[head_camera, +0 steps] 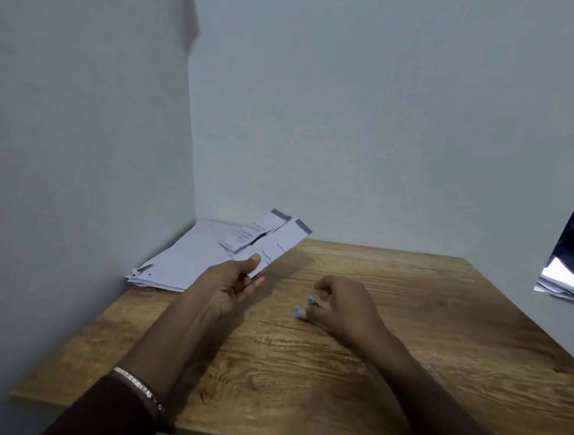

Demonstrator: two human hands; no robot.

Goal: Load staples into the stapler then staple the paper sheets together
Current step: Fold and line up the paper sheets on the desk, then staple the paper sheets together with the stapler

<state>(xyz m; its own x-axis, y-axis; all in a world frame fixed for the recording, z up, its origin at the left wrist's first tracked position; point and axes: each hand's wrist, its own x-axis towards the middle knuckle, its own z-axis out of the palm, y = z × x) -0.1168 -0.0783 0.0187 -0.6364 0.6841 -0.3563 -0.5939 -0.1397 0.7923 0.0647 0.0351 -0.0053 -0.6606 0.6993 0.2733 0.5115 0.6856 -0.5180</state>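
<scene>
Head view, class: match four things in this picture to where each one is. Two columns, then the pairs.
1 printed sheets
2 blue stapler
3 paper stack
4 bracelet

A back left corner of the table
B on the left wrist
C held in the left hand
D gripped by the right hand

Pairs: 1-C, 2-D, 3-A, 4-B

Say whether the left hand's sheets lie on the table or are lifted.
Lifted: the left hand pinches the sheets, which slant above the table.
</scene>
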